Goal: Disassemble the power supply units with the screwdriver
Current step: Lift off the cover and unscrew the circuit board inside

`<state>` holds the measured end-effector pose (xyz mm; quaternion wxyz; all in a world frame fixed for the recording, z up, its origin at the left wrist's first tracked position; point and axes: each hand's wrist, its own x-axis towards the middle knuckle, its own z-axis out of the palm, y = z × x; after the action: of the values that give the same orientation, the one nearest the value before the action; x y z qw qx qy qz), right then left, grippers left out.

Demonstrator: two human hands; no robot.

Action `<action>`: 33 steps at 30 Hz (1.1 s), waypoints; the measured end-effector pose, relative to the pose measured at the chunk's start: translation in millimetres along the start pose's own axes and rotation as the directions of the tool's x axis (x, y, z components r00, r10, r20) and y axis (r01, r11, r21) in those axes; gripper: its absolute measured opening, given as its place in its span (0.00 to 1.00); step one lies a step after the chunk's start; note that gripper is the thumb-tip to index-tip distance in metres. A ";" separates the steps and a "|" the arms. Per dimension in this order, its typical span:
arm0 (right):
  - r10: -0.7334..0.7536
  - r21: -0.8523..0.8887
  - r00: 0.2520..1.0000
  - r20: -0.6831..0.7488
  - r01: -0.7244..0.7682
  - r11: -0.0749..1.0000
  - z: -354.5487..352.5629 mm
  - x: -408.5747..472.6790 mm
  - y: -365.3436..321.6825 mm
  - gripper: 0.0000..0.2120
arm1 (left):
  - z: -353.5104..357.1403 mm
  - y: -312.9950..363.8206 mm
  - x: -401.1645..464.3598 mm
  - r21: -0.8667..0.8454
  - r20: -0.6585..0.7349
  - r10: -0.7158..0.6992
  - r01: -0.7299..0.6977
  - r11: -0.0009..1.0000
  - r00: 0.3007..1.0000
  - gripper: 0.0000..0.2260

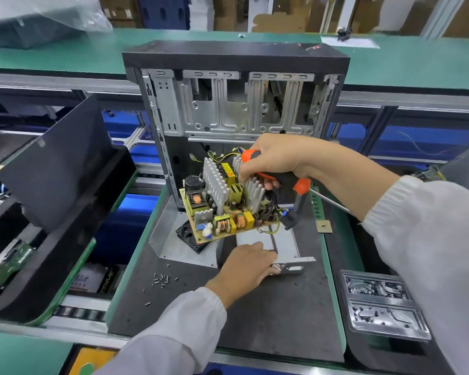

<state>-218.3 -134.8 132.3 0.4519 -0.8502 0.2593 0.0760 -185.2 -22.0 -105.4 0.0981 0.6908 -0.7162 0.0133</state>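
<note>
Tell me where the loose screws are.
In the head view, the loose screws lie scattered on the dark mat, left of the left hand, just below the metal casing.

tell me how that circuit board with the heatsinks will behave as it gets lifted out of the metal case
The circuit board itself looks stiff, but probably top-heavy: tall finned heatsinks and coils crowd it, so it may tip. The right hand, also holding the screwdriver, lifts it by a heatsink. The wire bundle still attached will likely drag. Components look fragile to knocks.

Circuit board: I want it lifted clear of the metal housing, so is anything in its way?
Its black wires run toward the housing; whether attached, unclear. Right hand holds board and screwdriver.
</note>
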 end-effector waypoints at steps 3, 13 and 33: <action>0.014 -0.013 1.000 -0.001 -0.014 1.000 1.6 -0.3 1.2 0.11 | -6.6 -9.6 -5.9 -0.025 0.049 0.088 -0.087 0.996 0.995 0.12; 0.018 -0.030 1.000 0.008 -0.017 0.999 -0.2 -2.1 -0.1 0.14 | -39.6 -14.3 -5.3 0.170 0.062 0.109 -0.118 0.978 0.992 0.20; -0.041 -0.072 0.999 0.026 0.043 0.996 -5.1 -5.1 19.0 0.11 | -59.8 -19.1 -30.3 -0.699 0.165 -0.575 0.506 0.506 0.802 0.07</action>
<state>-232.8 -145.8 123.3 0.4254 -0.8703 0.2328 0.0864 -158.1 16.3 -53.8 0.3883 0.7833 -0.4060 -0.2660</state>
